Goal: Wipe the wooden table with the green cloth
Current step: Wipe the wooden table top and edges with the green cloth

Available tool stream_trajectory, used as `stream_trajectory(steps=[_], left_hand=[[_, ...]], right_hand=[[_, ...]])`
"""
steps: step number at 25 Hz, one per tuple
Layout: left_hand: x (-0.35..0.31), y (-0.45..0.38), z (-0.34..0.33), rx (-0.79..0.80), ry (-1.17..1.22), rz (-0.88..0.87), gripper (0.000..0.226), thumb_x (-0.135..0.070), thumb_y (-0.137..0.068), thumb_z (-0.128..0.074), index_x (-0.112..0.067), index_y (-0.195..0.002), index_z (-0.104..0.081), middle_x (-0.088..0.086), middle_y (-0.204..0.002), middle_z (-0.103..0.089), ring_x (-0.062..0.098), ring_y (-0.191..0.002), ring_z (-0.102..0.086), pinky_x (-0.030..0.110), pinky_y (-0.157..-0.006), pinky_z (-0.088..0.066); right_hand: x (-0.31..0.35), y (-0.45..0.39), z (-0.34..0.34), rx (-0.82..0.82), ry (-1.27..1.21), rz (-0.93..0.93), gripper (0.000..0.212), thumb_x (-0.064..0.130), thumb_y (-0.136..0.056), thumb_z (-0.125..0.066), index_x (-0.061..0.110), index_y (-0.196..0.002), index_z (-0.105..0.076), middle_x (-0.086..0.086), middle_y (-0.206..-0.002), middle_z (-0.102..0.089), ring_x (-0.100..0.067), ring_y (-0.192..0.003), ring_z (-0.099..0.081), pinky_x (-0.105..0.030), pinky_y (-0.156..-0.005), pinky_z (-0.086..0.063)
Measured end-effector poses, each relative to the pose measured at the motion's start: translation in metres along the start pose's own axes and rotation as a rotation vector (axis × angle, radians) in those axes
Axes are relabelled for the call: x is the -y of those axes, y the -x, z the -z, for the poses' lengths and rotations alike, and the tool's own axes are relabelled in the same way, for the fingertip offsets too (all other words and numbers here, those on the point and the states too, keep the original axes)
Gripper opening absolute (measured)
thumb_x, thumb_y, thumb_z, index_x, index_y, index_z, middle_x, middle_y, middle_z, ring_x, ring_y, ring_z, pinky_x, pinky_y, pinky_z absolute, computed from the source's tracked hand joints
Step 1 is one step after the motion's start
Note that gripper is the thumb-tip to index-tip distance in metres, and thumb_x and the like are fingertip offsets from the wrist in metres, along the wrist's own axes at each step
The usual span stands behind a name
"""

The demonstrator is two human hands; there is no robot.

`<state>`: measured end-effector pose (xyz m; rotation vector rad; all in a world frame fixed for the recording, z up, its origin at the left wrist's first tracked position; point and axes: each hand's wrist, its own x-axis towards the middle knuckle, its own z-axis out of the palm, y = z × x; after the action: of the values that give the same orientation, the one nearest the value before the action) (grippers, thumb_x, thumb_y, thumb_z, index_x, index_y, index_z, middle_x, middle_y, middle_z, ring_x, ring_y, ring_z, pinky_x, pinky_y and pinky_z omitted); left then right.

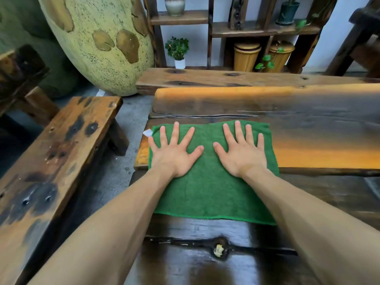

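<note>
A green cloth (209, 190) lies spread flat on the dark wooden table (318, 130), near the table's left end. My left hand (174, 151) presses flat on the cloth's far left part, fingers straight and spread. My right hand (240, 151) presses flat on its far right part in the same way. A small white tag (148, 132) sticks out at the cloth's far left corner.
A wooden bench (61, 151) stands to the left across a strip of grey floor. Behind the table lie a long plank (226, 78), a large speckled vase (98, 42) and a shelf with potted plants (177, 50) and yellow jars (246, 55). A knot hole (220, 248) marks the table's near part.
</note>
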<state>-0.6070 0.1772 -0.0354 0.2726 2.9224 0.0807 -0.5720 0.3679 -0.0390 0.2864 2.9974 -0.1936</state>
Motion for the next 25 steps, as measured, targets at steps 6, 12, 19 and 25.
stream_trajectory(steps=[6, 12, 19, 25], left_hand=[[0.01, -0.087, 0.013, -0.031, 0.004, -0.012, 0.074, -0.084, -0.088, -0.012, -0.056, -0.153, 0.012, -0.007, -0.165, 0.026, 0.035, -0.152, 0.021, 0.068, -0.116, 0.009], [0.011, -0.143, 0.022, -0.067, -0.008, -0.016, 0.075, -0.086, -0.086, -0.011, -0.057, -0.153, 0.009, -0.006, -0.167, 0.021, 0.035, -0.151, 0.022, 0.07, -0.114, 0.012], [0.007, -0.184, 0.029, -0.092, -0.011, -0.011, 0.074, -0.085, -0.087, -0.01, -0.057, -0.153, 0.007, -0.006, -0.168, 0.017, 0.035, -0.153, 0.017, 0.071, -0.114, 0.01], [0.005, -0.184, 0.028, -0.233, -0.01, -0.016, 0.07, -0.073, -0.094, -0.02, -0.045, -0.158, -0.012, 0.001, -0.168, 0.019, 0.038, -0.152, 0.016, 0.069, -0.116, 0.003]], right_hand=[[0.009, -0.087, 0.007, -0.042, 0.014, -0.005, 0.074, 0.072, -0.093, -0.01, 0.04, -0.157, 0.009, 0.005, -0.165, 0.016, -0.026, -0.151, 0.017, -0.056, -0.119, 0.009], [0.01, -0.146, 0.013, -0.055, 0.0, -0.006, 0.076, 0.074, -0.091, -0.012, 0.041, -0.156, 0.008, 0.005, -0.166, 0.012, -0.025, -0.152, 0.014, -0.057, -0.12, 0.006], [0.01, -0.19, 0.02, -0.055, -0.014, -0.019, 0.075, 0.074, -0.092, -0.014, 0.041, -0.157, 0.005, 0.005, -0.167, 0.011, -0.025, -0.152, 0.014, -0.056, -0.12, 0.007], [0.009, -0.195, 0.022, -0.141, -0.02, -0.022, 0.074, 0.069, -0.093, -0.021, 0.038, -0.158, -0.004, 0.003, -0.167, 0.011, -0.027, -0.153, 0.01, -0.059, -0.119, 0.0]])
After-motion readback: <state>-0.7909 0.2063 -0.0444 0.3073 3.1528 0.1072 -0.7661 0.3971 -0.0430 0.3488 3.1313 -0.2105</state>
